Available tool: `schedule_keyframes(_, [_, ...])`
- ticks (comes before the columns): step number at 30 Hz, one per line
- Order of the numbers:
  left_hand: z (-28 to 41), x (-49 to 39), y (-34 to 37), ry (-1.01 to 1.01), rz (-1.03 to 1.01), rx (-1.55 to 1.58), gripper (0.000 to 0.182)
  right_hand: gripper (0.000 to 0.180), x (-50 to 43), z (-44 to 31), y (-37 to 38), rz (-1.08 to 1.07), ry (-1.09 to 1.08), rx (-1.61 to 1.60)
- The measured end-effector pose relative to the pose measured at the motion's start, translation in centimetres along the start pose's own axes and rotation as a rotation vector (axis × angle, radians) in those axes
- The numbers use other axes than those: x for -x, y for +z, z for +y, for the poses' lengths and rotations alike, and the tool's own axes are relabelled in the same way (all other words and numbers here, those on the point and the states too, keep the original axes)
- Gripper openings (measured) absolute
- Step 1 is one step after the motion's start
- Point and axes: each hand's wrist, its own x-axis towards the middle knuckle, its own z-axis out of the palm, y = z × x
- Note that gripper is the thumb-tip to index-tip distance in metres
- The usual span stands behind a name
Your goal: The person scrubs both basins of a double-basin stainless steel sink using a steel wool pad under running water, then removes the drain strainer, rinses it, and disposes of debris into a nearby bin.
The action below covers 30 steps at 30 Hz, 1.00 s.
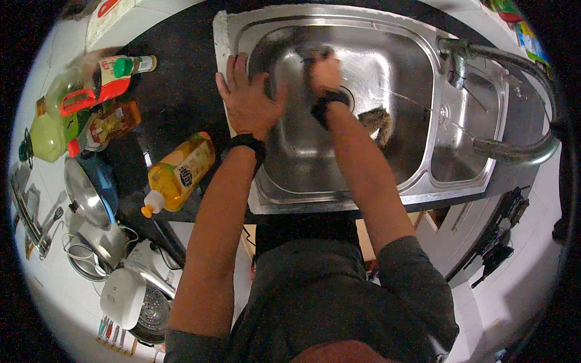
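Note:
My left hand (pixel 252 102) lies flat over the left rim of a stainless steel sink (pixel 336 196), fingers spread and holding nothing. Inside the large basin, my right hand (pixel 326 72) is bent down near the drain (pixel 348 97) and blurred by motion. Something dark shows at its fingertips, too blurred to name or to tell whether it is gripped. On the basin floor, right of my right wrist, rests a crumpled brownish cloth or scrubber (pixel 379 125), partly behind my forearm. A bottle of yellow dish soap (pixel 181 170) lies left of my left forearm.
A curved metal faucet (pixel 513 156) stands at the right, over the small basin (pixel 458 163). Along the left of the black counter (pixel 181 68) are a red-handled bottle (pixel 113 84), a green-capped jar (pixel 140 65), a green jug (pixel 52 131) and a metal pan lid (pixel 88 193).

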Motion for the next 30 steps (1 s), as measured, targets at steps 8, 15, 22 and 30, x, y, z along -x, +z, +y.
schedule_keyframes(8, [0.2,-0.5,-0.3,-0.01,0.022,0.024,0.046,0.034,10.3,5.0,-5.6,-0.392,-0.652,0.498])
schedule_keyframes(15, [-0.1,-0.2,-0.2,0.0,0.015,0.014,0.047,0.061,9.9,8.7,-16.2,-0.065,-0.049,0.45])
schedule_keyframes(22, [-0.3,-0.2,0.1,-0.029,0.012,0.039,0.046,0.085,9.6,9.3,-15.9,-0.368,0.298,0.527])
schedule_keyframes(30, [0.1,-0.4,-0.2,-0.009,0.024,0.006,0.045,0.047,7.2,7.5,-22.6,0.161,-0.008,-0.79])
